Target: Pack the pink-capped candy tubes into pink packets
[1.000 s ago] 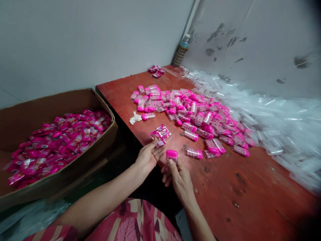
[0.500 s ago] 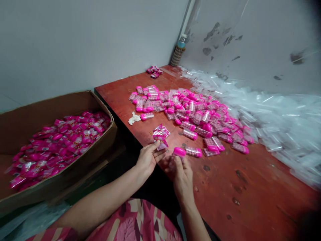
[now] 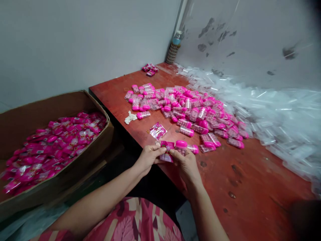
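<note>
A pink printed sachet [image 3: 167,147] touches a pink-capped clear capsule [image 3: 181,146], both held above the table edge.

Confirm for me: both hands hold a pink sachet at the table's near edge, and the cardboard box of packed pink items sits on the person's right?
Not quite. The head view shows the cardboard box on the person's left. Left hand and right hand do hold the pink sachet.

Red table [image 3: 250,187], near edge: left hand [image 3: 147,158] and right hand [image 3: 187,164] meet over a pink sachet [image 3: 167,147], both pinching it; the right hand also holds a pink-capped tube [image 3: 181,146]. Loose sachets [image 3: 157,130] lie just beyond. Mid-table: heap of tubes [image 3: 190,110] filled with pink balls, a white scrap [image 3: 130,117] beside it. Right: drift of clear sleeves [image 3: 276,113]. Far corner: bottle [image 3: 173,48], small pink pile [image 3: 149,69]. Left, beside the table: carton [image 3: 82,100] of pink packs [image 3: 50,144].
</note>
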Demonstrator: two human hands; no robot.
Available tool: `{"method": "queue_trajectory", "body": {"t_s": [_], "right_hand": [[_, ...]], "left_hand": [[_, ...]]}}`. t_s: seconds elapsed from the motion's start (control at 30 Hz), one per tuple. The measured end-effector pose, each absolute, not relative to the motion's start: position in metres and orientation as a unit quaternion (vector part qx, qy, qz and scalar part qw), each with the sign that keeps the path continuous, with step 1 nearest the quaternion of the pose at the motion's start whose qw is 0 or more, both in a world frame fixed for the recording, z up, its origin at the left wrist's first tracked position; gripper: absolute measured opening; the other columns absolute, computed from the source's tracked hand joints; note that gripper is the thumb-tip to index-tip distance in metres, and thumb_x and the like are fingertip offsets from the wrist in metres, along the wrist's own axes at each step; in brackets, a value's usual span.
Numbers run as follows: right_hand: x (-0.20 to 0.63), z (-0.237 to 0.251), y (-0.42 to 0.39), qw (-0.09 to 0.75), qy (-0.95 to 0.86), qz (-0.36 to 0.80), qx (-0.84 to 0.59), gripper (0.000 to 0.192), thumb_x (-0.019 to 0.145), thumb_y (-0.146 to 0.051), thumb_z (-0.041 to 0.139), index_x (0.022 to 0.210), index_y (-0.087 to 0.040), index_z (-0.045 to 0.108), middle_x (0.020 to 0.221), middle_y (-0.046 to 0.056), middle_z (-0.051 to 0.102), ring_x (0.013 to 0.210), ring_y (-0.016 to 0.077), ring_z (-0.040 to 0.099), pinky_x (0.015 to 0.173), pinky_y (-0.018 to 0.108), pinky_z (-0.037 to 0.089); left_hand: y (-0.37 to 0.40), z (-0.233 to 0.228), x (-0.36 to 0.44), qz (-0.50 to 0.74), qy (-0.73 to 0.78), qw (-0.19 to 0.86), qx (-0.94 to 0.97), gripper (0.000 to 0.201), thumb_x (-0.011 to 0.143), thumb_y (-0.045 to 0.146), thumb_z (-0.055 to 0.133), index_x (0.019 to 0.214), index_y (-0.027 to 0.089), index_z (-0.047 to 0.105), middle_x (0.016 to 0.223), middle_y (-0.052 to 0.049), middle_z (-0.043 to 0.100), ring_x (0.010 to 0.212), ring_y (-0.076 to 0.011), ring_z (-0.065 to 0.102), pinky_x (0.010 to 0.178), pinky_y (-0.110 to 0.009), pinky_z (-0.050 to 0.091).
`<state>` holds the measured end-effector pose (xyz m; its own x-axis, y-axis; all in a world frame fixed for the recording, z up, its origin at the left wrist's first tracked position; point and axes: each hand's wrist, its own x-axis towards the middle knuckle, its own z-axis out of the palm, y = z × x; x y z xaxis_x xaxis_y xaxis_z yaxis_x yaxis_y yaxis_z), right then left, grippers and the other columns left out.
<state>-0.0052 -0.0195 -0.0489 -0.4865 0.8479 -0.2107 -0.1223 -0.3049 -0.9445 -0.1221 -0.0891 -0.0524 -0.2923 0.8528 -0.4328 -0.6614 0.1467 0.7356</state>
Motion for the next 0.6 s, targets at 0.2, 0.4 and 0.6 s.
{"method": "queue_trajectory", "body": {"t_s": [0.2,0.4,0.6], "right_hand": [[0.005,-0.055,-0.049,0.356,-0.407,0.756,-0.369,0.022,0.076,-0.032,0.059,0.094,-0.022,0.053,0.085,0.000,0.061,0.076,0.0143,0.062,0.067,0.028,0.052],[0.008,-0.058,-0.087,0.285,-0.508,0.692,-0.427,0.027,0.077,-0.041,0.055,0.092,-0.019,0.051,0.082,0.002,0.064,0.068,0.0149,0.064,0.067,0.030,0.055],[-0.001,-0.054,-0.086,0.285,-0.546,0.648,-0.448,0.030,0.079,-0.045,0.050,0.090,-0.018,0.047,0.066,-0.001,0.062,0.047,0.0119,0.060,0.044,0.024,0.054]], "left_hand": [[-0.081,-0.060,-0.125,0.688,0.425,0.582,-0.088,0.012,0.067,0.018,0.067,0.068,0.009,0.060,0.067,-0.008,0.065,0.060,-0.0155,0.063,0.057,-0.027,0.053],[-0.078,-0.060,-0.120,0.703,0.372,0.584,-0.160,0.009,0.070,0.016,0.064,0.073,0.011,0.058,0.064,-0.004,0.063,0.057,-0.0144,0.062,0.056,-0.027,0.053],[-0.083,-0.051,-0.110,0.710,0.362,0.595,-0.107,0.015,0.067,0.018,0.068,0.069,0.011,0.055,0.058,-0.002,0.059,0.047,-0.0105,0.056,0.044,-0.020,0.047]]}}
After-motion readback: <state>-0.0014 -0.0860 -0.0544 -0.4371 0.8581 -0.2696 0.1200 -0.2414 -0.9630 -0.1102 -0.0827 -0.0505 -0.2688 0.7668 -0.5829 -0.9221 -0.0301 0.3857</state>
